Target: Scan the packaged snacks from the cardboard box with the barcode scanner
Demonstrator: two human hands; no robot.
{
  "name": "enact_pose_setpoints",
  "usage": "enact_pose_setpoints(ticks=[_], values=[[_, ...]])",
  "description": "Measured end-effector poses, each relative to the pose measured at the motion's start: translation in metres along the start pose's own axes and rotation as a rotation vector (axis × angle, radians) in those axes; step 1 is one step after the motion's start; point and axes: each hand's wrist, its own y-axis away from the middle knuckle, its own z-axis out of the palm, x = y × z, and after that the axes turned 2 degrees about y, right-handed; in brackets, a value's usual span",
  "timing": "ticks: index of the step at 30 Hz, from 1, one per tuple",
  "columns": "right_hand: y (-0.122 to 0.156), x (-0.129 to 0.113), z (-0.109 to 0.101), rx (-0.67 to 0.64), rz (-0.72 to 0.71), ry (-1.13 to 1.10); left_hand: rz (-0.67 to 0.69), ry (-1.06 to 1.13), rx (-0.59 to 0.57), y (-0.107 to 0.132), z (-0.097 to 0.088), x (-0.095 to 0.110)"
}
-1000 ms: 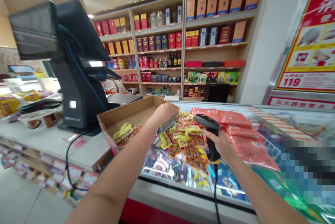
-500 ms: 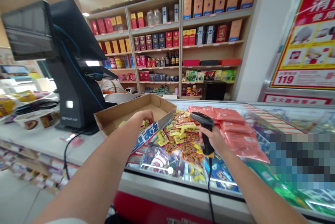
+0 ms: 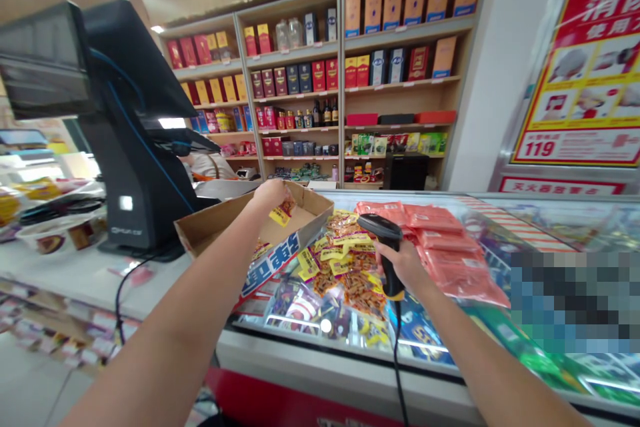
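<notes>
My left hand (image 3: 270,195) is closed on a small yellow-labelled snack packet (image 3: 283,211), held just above the open cardboard box (image 3: 220,224). My right hand (image 3: 404,267) grips a black barcode scanner (image 3: 383,240) by its handle, head pointing left over a heap of yellow-labelled snack packets (image 3: 345,264) on the glass freezer lid (image 3: 500,214). The scanner's cable hangs down in front of the freezer.
A stack of pink packets (image 3: 440,247) lies right of the heap. A black checkout terminal (image 3: 115,127) stands on the white counter (image 3: 75,274) at left. Wooden shelves (image 3: 345,80) of boxed goods fill the back wall; a red poster (image 3: 585,80) hangs at right.
My left hand dipped into the cardboard box, then rose out of it with a yellow-labelled packet. The right hand kept the scanner in nearly the same place.
</notes>
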Motion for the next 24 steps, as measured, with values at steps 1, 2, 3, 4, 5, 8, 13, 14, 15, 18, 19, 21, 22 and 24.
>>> enact_pose_setpoints(ticks=[1,2,3,4,5,8,13,14,15,18,19,21,22,24], values=[[0.000,0.001,0.000,-0.003,-0.001,-0.006,-0.033,-0.006,0.056,0.004,-0.006,0.007],[-0.001,0.002,-0.001,-0.007,-0.004,-0.013,-0.061,0.010,0.108,0.010,-0.012,0.016],[-0.002,0.003,-0.002,-0.008,-0.012,-0.023,-0.073,0.059,0.148,0.016,-0.016,0.025],[-0.002,0.004,-0.002,-0.007,-0.025,-0.035,-0.074,0.137,0.169,0.023,-0.020,0.034],[-0.003,0.005,-0.003,-0.007,-0.036,-0.049,-0.072,0.231,0.180,0.031,-0.021,0.044],[-0.003,0.006,-0.006,-0.034,-0.044,-0.113,-0.061,0.531,0.170,0.056,-0.010,0.070],[-0.001,0.008,-0.008,-0.094,-0.078,-0.199,-0.022,0.929,0.141,0.093,0.055,0.093],[-0.001,0.007,-0.008,-0.092,-0.088,-0.198,-0.014,1.010,0.130,0.099,0.070,0.095],[0.000,0.007,-0.008,-0.095,-0.095,-0.191,-0.008,1.087,0.121,0.105,0.083,0.097],[0.002,0.003,-0.007,-0.113,-0.116,-0.153,0.011,1.232,0.115,0.118,0.111,0.100],[0.004,0.002,-0.007,-0.129,-0.124,-0.134,0.015,1.244,0.111,0.122,0.117,0.101],[0.005,0.000,-0.006,-0.162,-0.125,-0.075,0.016,1.243,0.086,0.127,0.124,0.103],[0.006,-0.001,-0.005,-0.173,-0.114,-0.036,0.013,1.241,0.068,0.129,0.125,0.104],[0.007,-0.001,-0.004,-0.177,-0.090,0.029,0.002,1.242,0.041,0.131,0.128,0.106]])
